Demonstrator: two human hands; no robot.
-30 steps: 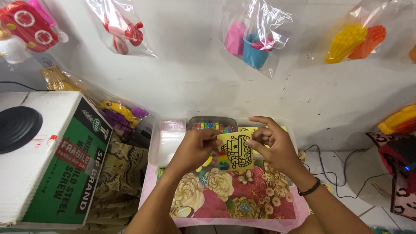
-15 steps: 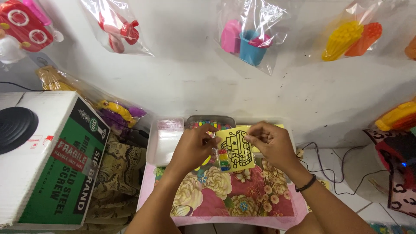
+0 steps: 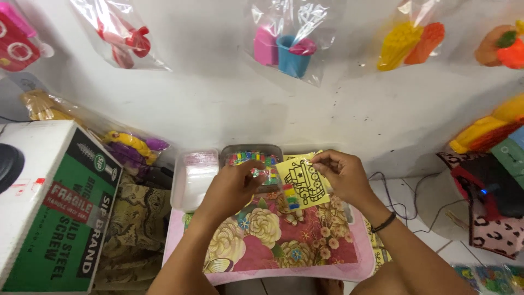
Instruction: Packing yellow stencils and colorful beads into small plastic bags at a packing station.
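Right hand (image 3: 343, 176) pinches the thin yellow card with a black line drawing (image 3: 303, 183) at its 1 o'clock corner; left hand (image 3: 232, 186) fingers closed at its 9 o'clock edge. Looks light and bendy, so edges are best

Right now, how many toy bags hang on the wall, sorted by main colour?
Red toys bag: 1
Pink and blue cups bag: 1
Yellow and orange toys bag: 1
Total fully in view: 3; others are cut off at both edges.

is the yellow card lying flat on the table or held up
Held up: the right hand pinches the yellow card by its top edge, tilted above the floral table.
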